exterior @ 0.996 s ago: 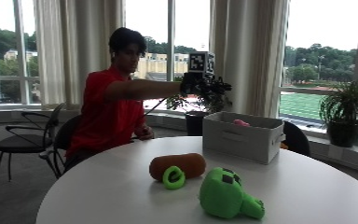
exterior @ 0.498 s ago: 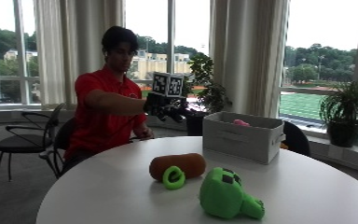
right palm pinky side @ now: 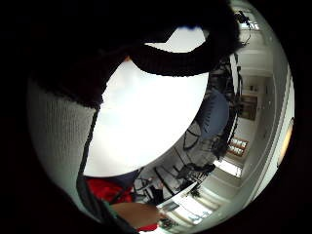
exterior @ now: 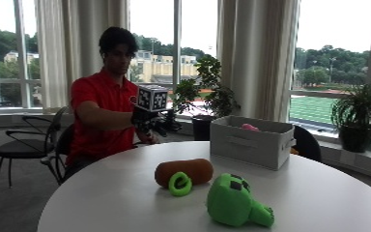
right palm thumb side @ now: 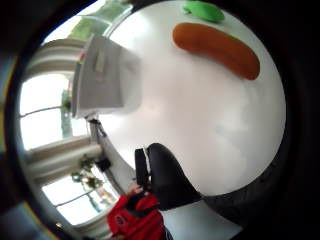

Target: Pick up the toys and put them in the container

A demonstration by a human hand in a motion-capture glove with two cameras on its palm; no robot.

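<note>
A brown plush toy (exterior: 184, 171) with a green ring at its front lies near the middle of the round white table (exterior: 108, 203). Closer to the front sits a green blocky plush (exterior: 234, 200). The grey fabric container (exterior: 251, 141) stands at the table's far side with a pink toy (exterior: 249, 127) showing inside. My gloved right hand (exterior: 148, 123) hangs in the air over the table's far left edge, fingers relaxed and holding nothing. The thumb side palm view shows the brown toy (right palm thumb side: 217, 50), the green plush (right palm thumb side: 202, 10) and the container (right palm thumb side: 102, 77) below the hand.
Black chairs (exterior: 24, 145) stand left of the table and a dark chair (exterior: 304, 140) is behind the container. Potted plants (exterior: 359, 116) line the window sill. Bare tabletop (right palm thumb side: 200, 125) lies between hand and toys.
The gloved hand has drawn back from near the container, moving left and down toward the person. The toys and container have not moved.
</note>
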